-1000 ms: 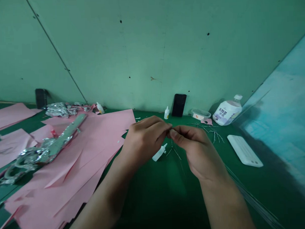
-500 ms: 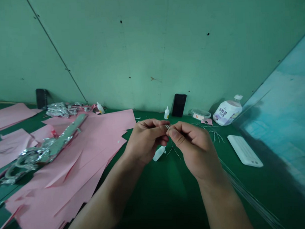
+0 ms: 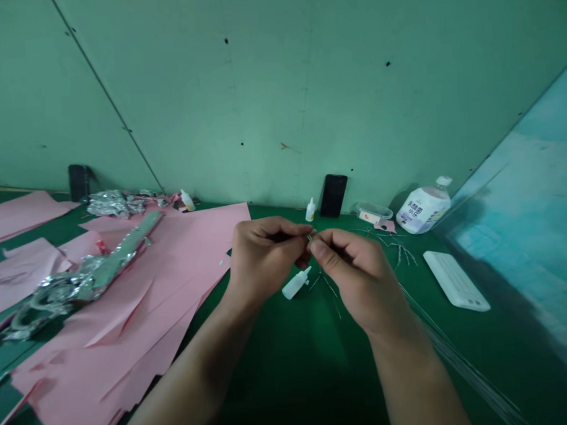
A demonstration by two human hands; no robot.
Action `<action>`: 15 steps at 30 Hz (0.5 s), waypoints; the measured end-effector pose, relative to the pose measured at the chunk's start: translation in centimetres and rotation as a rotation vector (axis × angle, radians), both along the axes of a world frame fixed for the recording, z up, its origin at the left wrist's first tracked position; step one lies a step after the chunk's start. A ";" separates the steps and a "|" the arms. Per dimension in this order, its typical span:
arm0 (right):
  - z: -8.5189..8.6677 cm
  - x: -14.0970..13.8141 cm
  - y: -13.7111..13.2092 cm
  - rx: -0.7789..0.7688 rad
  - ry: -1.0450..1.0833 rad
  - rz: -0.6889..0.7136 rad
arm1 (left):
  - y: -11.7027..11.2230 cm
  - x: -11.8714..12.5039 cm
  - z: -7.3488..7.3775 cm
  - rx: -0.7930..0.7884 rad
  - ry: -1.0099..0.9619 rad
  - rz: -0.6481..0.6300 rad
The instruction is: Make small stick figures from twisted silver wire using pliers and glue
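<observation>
My left hand (image 3: 261, 260) and my right hand (image 3: 357, 275) meet above the green table (image 3: 288, 355), fingertips pinched together on a thin silvery wire piece (image 3: 310, 237) held between them. Both hands are closed. Thin wire ends hang down below the pinch toward the table. A small white glue bottle (image 3: 296, 283) lies on the table just beneath the hands.
Pink paper sheets (image 3: 142, 292) cover the left side, with a crumpled silver foil shape (image 3: 81, 281) on them. Against the wall stand a black phone (image 3: 334, 195), a small glue bottle (image 3: 310, 210), a plastic tub (image 3: 373, 212) and a white bottle (image 3: 423, 206). A white power bank (image 3: 456, 279) and loose wires (image 3: 396, 249) lie right.
Both hands have shifted slightly left and lower while staying pinched together on the wire. The glue bottle beneath them shows more fully.
</observation>
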State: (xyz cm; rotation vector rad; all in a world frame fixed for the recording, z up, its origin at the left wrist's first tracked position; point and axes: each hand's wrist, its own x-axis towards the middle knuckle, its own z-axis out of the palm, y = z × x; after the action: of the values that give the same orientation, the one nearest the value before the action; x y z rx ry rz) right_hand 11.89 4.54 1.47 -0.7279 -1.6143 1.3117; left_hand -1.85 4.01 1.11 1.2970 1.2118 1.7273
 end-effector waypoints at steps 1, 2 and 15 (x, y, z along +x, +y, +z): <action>0.1 0.0 0.0 0.016 -0.004 -0.006 | 0.2 0.1 -0.1 -0.057 -0.101 -0.044; 0.1 -0.1 -0.1 0.036 -0.013 -0.022 | 0.4 0.2 -0.2 -0.108 -0.187 -0.087; -0.3 -0.1 0.0 0.190 -0.089 -0.022 | 0.5 -0.2 0.4 -0.093 -0.252 -0.064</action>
State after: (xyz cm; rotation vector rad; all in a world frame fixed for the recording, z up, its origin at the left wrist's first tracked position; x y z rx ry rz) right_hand 11.77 4.58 1.16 -0.6930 -1.7691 1.1050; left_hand -2.10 4.51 1.51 1.0179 1.0796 1.7090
